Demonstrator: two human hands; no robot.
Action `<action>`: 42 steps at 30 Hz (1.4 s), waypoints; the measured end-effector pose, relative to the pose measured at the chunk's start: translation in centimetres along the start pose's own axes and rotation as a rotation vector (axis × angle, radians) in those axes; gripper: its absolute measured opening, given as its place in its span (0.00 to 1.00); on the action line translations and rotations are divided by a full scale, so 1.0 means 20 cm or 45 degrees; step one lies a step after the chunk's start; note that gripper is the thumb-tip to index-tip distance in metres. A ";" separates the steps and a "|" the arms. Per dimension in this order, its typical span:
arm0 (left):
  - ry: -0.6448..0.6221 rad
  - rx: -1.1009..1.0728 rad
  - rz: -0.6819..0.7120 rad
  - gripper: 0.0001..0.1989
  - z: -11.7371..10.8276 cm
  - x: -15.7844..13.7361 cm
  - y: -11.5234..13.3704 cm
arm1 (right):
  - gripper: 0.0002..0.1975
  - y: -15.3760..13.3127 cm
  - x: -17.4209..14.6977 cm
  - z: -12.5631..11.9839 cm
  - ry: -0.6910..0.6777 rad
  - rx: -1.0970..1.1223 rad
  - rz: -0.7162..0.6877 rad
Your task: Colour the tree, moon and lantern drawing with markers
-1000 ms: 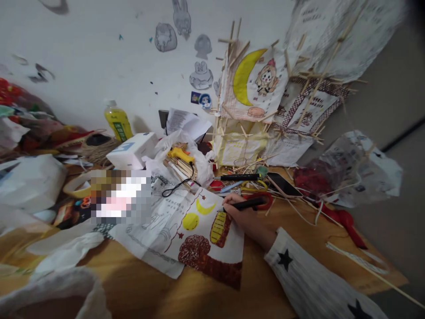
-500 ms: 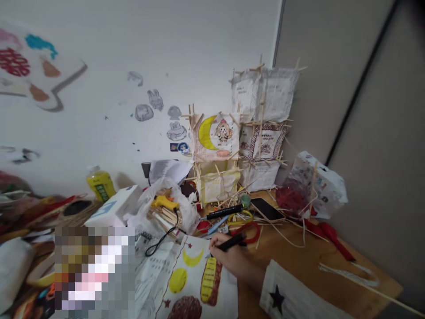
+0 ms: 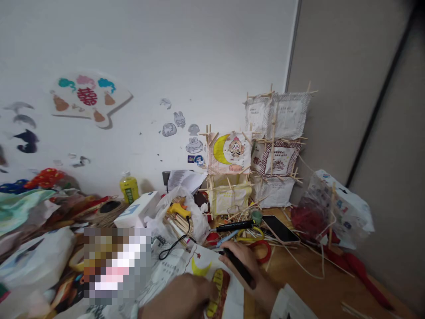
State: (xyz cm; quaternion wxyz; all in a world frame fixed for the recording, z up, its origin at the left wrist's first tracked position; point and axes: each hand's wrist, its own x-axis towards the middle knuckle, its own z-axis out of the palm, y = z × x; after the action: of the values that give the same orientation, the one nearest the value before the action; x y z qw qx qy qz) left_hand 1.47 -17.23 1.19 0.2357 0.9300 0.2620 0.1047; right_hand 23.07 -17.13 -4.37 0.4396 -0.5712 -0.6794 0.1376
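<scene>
Bags (image 3: 36, 261) heap along the left edge of the table (image 3: 282, 270), with a white box (image 3: 133, 217) farther in, toward the back edge. Next, near the middle of the table's front side, lies a drawing sheet (image 3: 237, 288) showing a yellow moon and a yellow-and-brown shape. The left hand (image 3: 186, 297), out of sight half a second ago, now reaches in low over the sheet and hides part of it, so the work seems to have become two-handed. Its fingers look bent and close together, but blur leaves it unclear whether they press the paper or pinch anything. Just right of it, the right hand (image 3: 250, 261) pinches a black pen (image 3: 239, 269) between thumb and fingers, wrist coming from the front edge. The pen lay nearer level before; now it slants back toward the wrist, suggesting a pause in marking. Farther right, toward the back edge, rests a phone (image 3: 280, 229).
</scene>
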 end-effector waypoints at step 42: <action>0.152 0.386 -0.619 0.19 0.12 0.06 -0.07 | 0.08 -0.12 -0.04 0.07 0.148 -1.155 -0.650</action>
State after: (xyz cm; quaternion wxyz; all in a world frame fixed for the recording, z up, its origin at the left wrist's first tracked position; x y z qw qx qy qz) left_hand 2.59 -16.43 -1.50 0.0963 0.8568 0.5031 0.0595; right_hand 20.33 -18.22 -3.87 0.2045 -0.5271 -0.7628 -0.3140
